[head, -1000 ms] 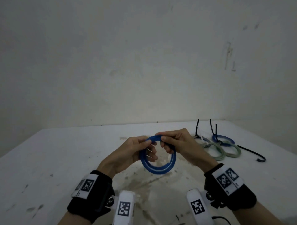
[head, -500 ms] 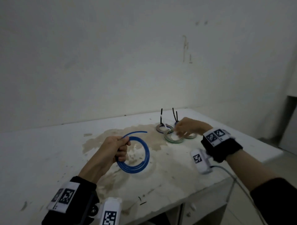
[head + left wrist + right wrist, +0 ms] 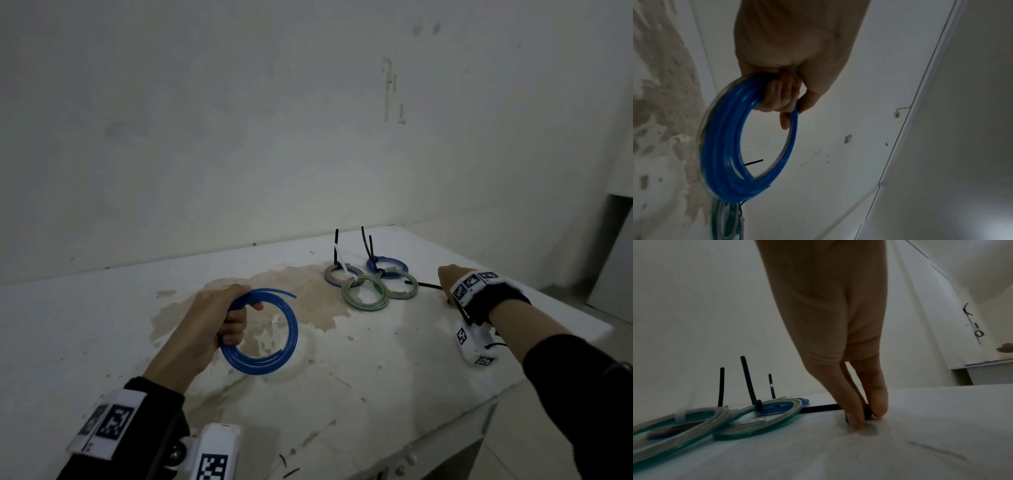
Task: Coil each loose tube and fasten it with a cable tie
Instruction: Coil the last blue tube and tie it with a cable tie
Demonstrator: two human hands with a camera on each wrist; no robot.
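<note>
My left hand [image 3: 226, 315] [image 3: 785, 97] grips a coiled blue tube [image 3: 270, 346] [image 3: 725, 146] above the stained middle of the white table [image 3: 68, 325]; one free end of the tube [image 3: 284, 292] springs outward. My right hand [image 3: 448, 279] [image 3: 861, 415] is down on the table at the right and pinches the head of a loose black cable tie [image 3: 423, 284] [image 3: 822, 408] between thumb and finger. The tie lies flat, pointing left toward the finished coils.
Several tied coils [image 3: 364, 289] [image 3: 719, 418], green, grey and blue, lie overlapping at the back of the table, their black tie tails [image 3: 336, 246] [image 3: 748, 379] standing up. The table's front right edge [image 3: 496, 397] drops off near my right forearm. Small black offcuts [image 3: 284, 462] lie near the front edge.
My right hand let go of the blue coil, reached right past the finished coils and took hold of the loose black tie. The left hand alone keeps the coil, which has loosened.
</note>
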